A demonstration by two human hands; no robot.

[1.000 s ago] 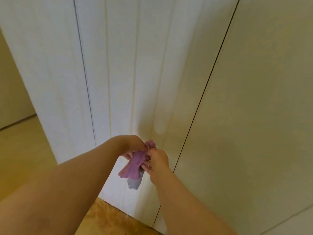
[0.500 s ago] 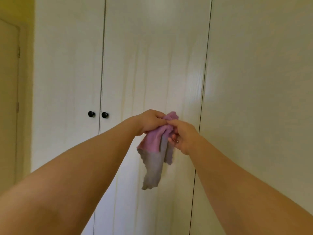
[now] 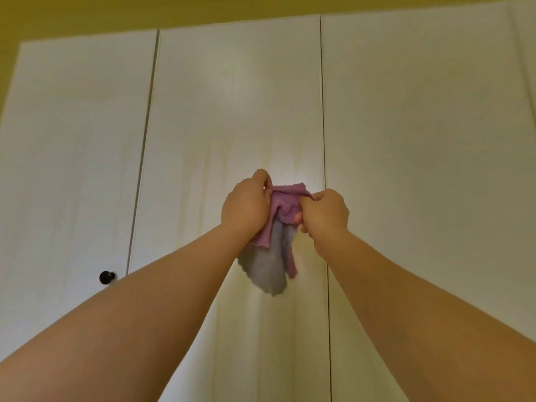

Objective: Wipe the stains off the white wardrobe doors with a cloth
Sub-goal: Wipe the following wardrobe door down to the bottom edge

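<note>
Purple-grey cloth [image 3: 269, 268] hangs long-ways down, our left hand [image 3: 246, 207] and right hand [image 3: 326, 216] both pinching its top edge, with the middle door [image 3: 232, 111] dead ahead and neither hand really nearer to it.

You have both arms raised in front of the white wardrobe doors [image 3: 232, 111], with your left hand [image 3: 246, 208] and right hand [image 3: 324, 216] side by side and both pinching the top of the cloth [image 3: 275, 248] in curled fingers. The cloth is pink where you grip it and grey below, and it hangs bunched in front of the middle door, close to that door's right edge. A round black knob [image 3: 106, 277] sits at the right edge of the left door, just above your left forearm, and a yellow wall [image 3: 174, 10] shows above the doors' top edges.
</note>
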